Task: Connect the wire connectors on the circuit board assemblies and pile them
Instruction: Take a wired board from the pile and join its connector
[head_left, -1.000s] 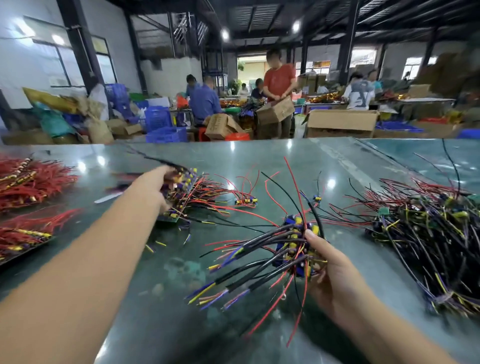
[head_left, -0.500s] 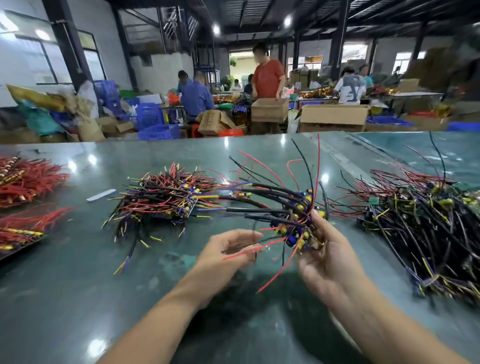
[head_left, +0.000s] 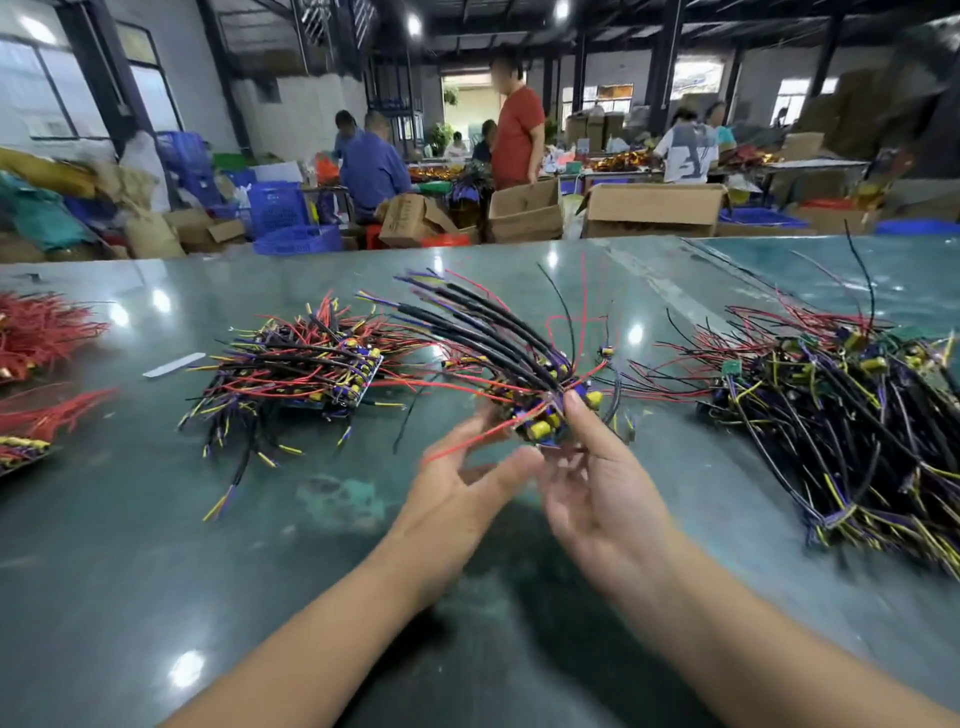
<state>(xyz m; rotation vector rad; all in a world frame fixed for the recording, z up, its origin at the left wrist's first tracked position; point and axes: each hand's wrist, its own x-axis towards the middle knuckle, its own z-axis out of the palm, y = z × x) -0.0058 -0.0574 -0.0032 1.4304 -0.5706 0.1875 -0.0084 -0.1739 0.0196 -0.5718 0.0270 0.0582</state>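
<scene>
Green table (head_left: 156, 545): 2 hands; right hand (head_left: 597, 499) grips 1 assembly (head_left: 540, 415), left hand (head_left: 457, 499) spread

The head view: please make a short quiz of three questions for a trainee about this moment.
1. True or false: the right hand holds the circuit board assembly above the table.
2. Where does the neat pile of assemblies lie? A) left of the hands B) right of the hands C) in a box
3. Fill in: the left hand reaches to a loose ___ wire.

Key: 1 true; 2 A; 3 red.
</scene>
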